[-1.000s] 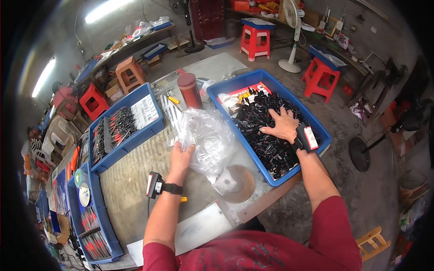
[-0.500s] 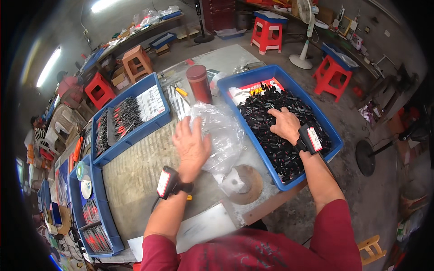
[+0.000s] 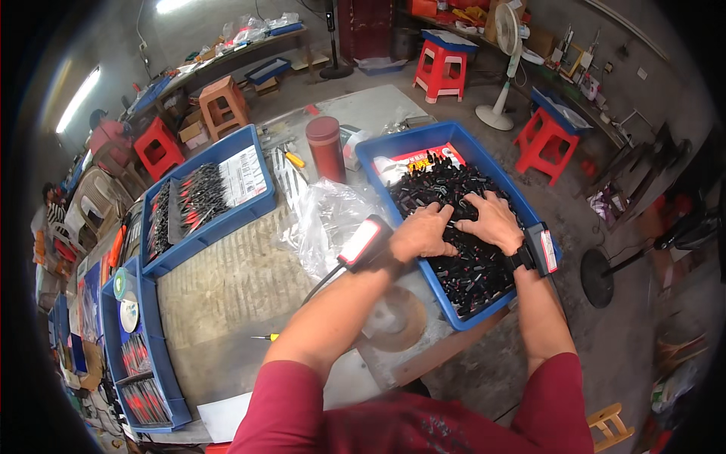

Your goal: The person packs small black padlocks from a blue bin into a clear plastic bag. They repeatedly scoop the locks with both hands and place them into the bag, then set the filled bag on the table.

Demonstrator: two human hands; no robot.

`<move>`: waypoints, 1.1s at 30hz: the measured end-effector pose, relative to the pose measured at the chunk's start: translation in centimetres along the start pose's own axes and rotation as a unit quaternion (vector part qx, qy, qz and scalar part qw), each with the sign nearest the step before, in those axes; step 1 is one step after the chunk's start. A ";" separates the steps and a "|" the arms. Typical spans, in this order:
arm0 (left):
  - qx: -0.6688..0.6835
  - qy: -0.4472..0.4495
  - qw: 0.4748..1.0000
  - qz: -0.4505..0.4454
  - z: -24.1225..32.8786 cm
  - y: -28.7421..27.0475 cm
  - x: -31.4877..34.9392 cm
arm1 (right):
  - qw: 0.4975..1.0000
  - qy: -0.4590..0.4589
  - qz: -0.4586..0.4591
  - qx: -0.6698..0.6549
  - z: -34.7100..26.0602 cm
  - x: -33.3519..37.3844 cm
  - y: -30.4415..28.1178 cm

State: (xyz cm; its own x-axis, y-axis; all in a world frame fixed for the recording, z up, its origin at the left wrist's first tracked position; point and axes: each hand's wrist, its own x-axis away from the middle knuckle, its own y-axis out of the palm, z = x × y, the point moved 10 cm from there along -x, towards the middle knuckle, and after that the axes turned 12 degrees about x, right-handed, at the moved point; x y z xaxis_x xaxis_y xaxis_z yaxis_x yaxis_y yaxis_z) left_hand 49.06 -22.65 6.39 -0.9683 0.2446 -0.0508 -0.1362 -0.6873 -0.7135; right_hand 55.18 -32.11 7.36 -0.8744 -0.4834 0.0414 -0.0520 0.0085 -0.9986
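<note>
A worktable (image 3: 227, 291) carries a blue tray (image 3: 442, 295) on its right side, seemingly placed within both hands' reach, its walls containing a heap of small black pieces (image 3: 469, 276). Crumpled clear plastic (image 3: 325, 216) crowds the tray's left; a red canister (image 3: 325, 151) stands beyond. Over the heap, the right hand (image 3: 493, 223) spreads and the left hand (image 3: 425, 231) half-curls; whether either grips pieces, I cannot tell.

Two hands (image 3: 425, 233) (image 3: 493, 222), one red canister (image 3: 325, 151), one white fan (image 3: 507, 30), two tray-topped red stools (image 3: 437, 54) (image 3: 541, 122)
</note>
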 end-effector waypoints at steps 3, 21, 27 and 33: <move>-0.059 -0.089 0.993 -0.058 -1.6 1.8 -1.1 | 0.998 0.056 -0.004 0.023 1.8 0.4 0.6; 0.486 -0.146 0.847 0.156 -5.0 1.7 -3.1 | 0.838 0.069 0.163 -0.516 1.2 -2.8 4.9; 0.514 -0.100 0.833 0.181 -3.9 -1.3 -1.6 | 0.840 0.035 0.209 -0.500 -1.0 -1.9 1.4; 0.482 -0.084 0.845 0.215 -3.6 -5.8 1.5 | 0.811 -0.016 0.209 -0.546 -5.9 -1.8 -1.7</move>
State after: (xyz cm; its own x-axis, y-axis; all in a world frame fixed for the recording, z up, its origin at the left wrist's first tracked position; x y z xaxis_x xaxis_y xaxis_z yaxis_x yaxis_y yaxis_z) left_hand 49.11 -15.82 7.95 -0.9769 -0.2138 -0.0022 0.2064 -0.9458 0.2508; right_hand 53.96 -26.12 9.16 -0.9139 -0.2610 -0.3109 -0.1658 0.9391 -0.3010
